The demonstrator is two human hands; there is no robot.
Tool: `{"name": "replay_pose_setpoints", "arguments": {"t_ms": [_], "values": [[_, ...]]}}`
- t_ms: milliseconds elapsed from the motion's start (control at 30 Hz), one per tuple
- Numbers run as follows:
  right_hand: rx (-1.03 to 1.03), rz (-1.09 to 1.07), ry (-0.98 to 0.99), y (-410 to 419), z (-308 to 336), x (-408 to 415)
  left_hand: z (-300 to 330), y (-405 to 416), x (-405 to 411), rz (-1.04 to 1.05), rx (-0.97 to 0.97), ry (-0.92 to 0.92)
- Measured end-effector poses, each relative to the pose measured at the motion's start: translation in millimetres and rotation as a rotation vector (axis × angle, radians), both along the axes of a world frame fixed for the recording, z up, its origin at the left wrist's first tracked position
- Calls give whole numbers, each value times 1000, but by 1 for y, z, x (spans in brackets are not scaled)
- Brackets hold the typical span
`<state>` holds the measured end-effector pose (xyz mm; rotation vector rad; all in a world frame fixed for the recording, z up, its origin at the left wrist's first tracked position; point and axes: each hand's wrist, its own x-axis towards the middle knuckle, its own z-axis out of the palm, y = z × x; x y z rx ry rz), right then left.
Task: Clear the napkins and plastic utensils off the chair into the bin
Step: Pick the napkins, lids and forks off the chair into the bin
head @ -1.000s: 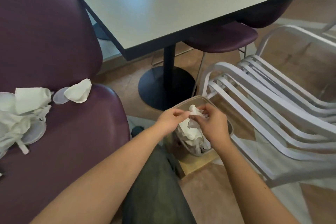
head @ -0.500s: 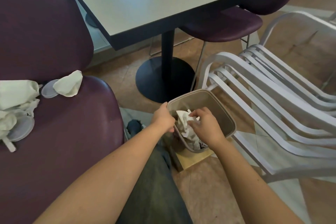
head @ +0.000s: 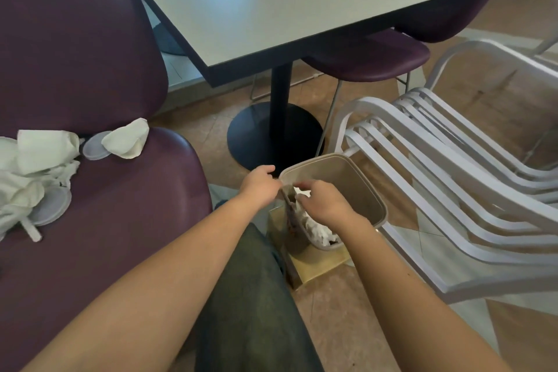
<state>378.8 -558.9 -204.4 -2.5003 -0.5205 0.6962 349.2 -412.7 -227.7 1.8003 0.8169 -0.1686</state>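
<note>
Waiting on the rounded maroon upholstered chair [head: 114,220] are three crumpled white paper napkins [head: 45,151], two clear round plastic lids [head: 96,145] and one white plastic utensil handle [head: 31,231], bunched at its left edge, out of easy reach. The left hand [head: 260,183], fingers loosely curled around nothing, sits beside the tan square plastic bin [head: 347,187], probably steadying it. The right hand [head: 324,201] hangs over white paper in the bin, fingers bent downward, apparently empty.
</note>
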Motion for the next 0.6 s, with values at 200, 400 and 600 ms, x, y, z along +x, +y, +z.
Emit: {"name": "replay_pose_setpoints", "arguments": {"t_ms": [200, 400, 600], "values": [[204, 66, -73, 67, 37, -26, 36, 63, -38, 40, 88, -218], [298, 186, -85, 143, 55, -76, 64, 130, -117, 101, 262, -277], [297, 342, -48, 211, 57, -138, 66, 191, -202, 230, 346, -192]]}}
